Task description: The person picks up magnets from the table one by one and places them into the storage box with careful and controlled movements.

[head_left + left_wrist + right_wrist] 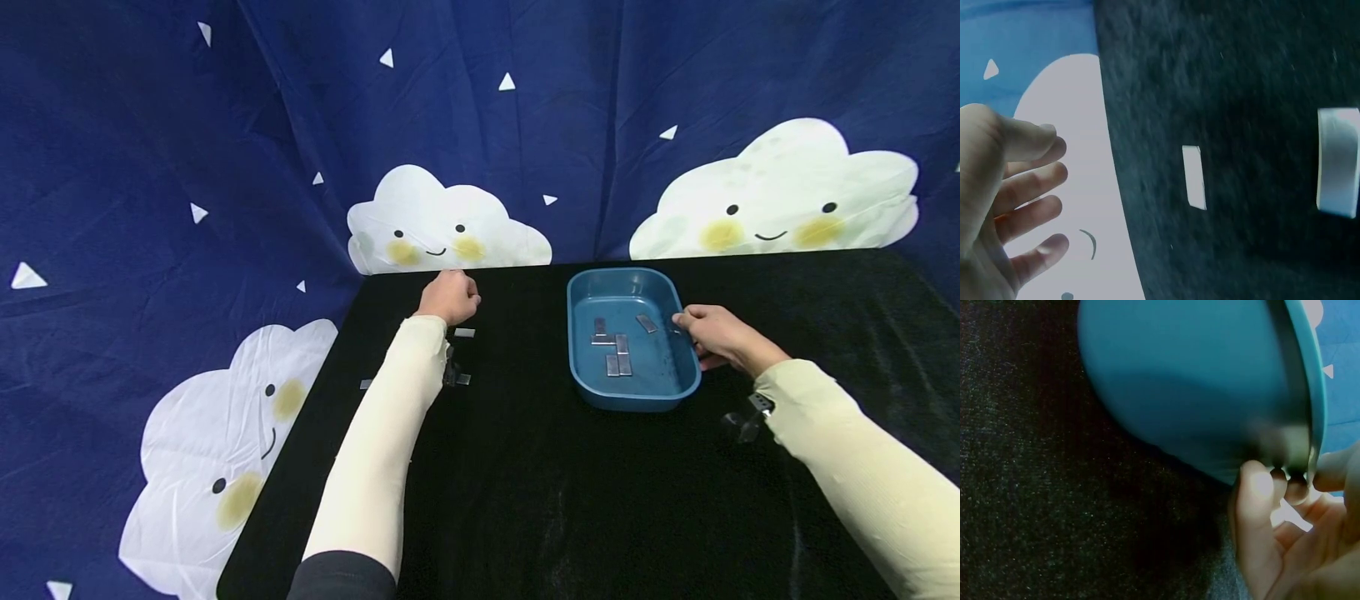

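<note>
The right hand (712,337) pinches the stiff, light blue plastic tray (592,287) by its right rim; the left hand (450,297), loosely curled, holds nothing near the desk's (525,500) far edge.

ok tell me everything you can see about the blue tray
The tray is a teal-blue rounded rectangle with a raised rim and sloping walls; it looks like smooth plastic. It sits on the black cloth right of centre, near the back edge. Inside lie several small flat grey plates, some side by side. The right hand grips its right rim, fingers curled under the lip. In the right wrist view its underside looks lifted on that side, though blur makes this uncertain.
</note>
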Demonstrator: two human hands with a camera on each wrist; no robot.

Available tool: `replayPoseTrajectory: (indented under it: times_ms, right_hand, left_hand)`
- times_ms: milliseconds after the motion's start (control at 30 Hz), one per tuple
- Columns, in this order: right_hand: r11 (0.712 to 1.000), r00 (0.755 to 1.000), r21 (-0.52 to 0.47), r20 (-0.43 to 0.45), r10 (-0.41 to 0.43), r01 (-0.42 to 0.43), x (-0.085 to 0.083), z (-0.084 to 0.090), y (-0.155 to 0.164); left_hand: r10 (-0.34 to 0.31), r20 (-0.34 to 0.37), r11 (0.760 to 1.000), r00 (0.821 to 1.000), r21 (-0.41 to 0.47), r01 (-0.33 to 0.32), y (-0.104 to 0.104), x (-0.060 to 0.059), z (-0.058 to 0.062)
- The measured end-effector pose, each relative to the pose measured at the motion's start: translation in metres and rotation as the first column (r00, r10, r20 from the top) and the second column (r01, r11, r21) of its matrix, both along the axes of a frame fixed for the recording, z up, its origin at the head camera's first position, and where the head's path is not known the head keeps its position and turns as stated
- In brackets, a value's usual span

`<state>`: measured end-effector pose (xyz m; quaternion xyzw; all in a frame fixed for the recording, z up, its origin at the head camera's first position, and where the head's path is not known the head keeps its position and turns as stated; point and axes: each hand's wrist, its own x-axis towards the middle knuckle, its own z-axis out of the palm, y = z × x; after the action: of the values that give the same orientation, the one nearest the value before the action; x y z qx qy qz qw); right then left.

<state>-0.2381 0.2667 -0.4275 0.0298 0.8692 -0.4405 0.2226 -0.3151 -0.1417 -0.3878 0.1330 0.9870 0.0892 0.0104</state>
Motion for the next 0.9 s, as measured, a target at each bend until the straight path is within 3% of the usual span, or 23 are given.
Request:
replayPoseTrajectory:
  times_ms: [233, 400, 567, 733, 900]
  right_hand:
    - [1.0, 1.0, -0.01, 0.001, 0.007, -0.007, 0.0, 0.0, 0.0]
    - [1.0, 1.0, -0.008, 0.001, 0.005, -0.005, 0.001, 0.0, 0.001]
    - [1.0, 1.0, -0.006, 0.01, 0.012, -0.012, 0.001, 0.001, -0.001]
    - [1.0, 1.0, -0.001, 0.013, 0.009, -0.009, 0.001, 0.002, 0.0]
    - [1.0, 1.0, -0.005, 0.012, 0.001, -0.001, 0.0, -0.001, 0.001]
  left_hand:
    - [0.034, 0.023, 0.998, 0.999, -0.058, -0.033, -0.02, -0.001, -0.009]
    - [0.04, 0.013, 0.993, 0.999, -0.109, -0.038, -0.042, -0.001, -0.028]
    - [0.119, 0.028, 0.99, 0.992, -0.076, -0.117, -0.067, -0.001, -0.049]
    - [0.156, 0.019, 0.986, 0.988, -0.058, -0.155, -0.076, 0.002, -0.05]
    - [0.143, 0.022, 0.989, 0.989, -0.044, -0.142, -0.072, 0.001, -0.053]
